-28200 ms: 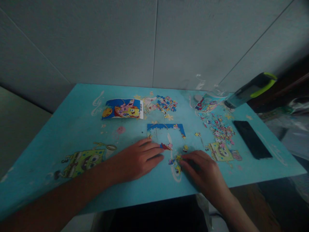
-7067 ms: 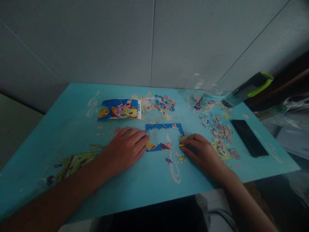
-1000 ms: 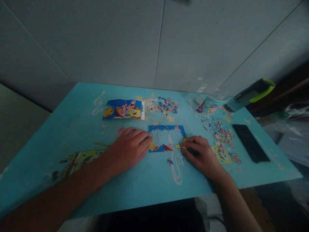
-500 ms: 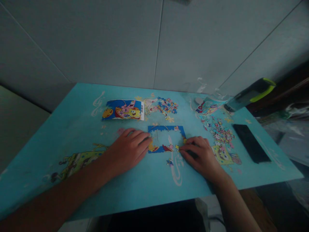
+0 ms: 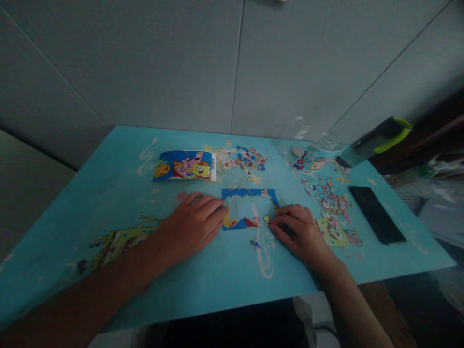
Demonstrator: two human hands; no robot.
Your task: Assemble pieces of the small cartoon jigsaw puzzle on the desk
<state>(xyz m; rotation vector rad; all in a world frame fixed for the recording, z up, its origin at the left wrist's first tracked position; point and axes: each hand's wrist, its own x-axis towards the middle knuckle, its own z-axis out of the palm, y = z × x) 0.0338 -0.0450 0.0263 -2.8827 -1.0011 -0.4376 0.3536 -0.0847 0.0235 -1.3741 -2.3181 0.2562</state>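
A partly joined jigsaw border (image 5: 250, 192) lies flat at the table's middle, with blue along its top and a gap in its lower right. My left hand (image 5: 199, 221) rests palm down, open, its fingertips against the border's left side. At the gap, my right hand (image 5: 299, 229) is closed, thumb and forefinger pinching a small yellow puzzle piece (image 5: 267, 220). The fingers partly cover the border's right side. A loose blue piece (image 5: 254, 243) lies just below the border.
Behind stand a picture packet (image 5: 184, 165) and a pile of blue pieces (image 5: 251, 158). To the right are another pile of pieces (image 5: 331, 198), a black phone (image 5: 377, 215), a clear bottle (image 5: 315, 157) lying down and a dark bottle with a green strap (image 5: 375, 141). A wall backs the table.
The yellow piece at my right fingertips has shifted and turned slightly. My left hand stays where it was, and the border looks unchanged.
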